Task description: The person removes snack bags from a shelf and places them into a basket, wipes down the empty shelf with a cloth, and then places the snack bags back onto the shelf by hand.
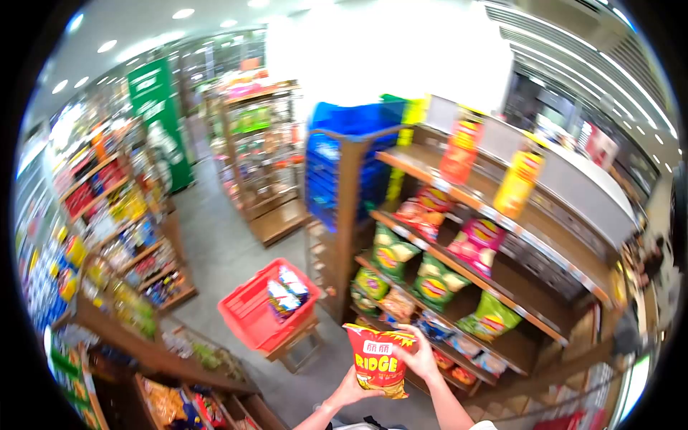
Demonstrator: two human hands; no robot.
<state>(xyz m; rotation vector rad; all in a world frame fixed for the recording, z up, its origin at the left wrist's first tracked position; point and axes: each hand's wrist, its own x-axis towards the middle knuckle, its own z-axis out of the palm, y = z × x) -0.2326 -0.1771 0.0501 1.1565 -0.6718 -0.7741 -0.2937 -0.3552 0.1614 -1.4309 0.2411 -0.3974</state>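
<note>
Between my two hands is a red and yellow bag of chips with "RIDGE" printed on its front, held upright at the bottom middle of the head view. My left hand grips its lower left side. At the upper right edge, my right hand is closed on the bag, with fingers over its front. Just beyond, to the left, a red shopping basket rests on a wooden stool. Inside the basket lies a dark blue and white package, its kind blurred.
On my right a wooden shelf rack carries chip bags, with a red canister and a yellow canister on top. Stacked blue crates stand behind its post. Stocked shelves line the left, near a green banner.
</note>
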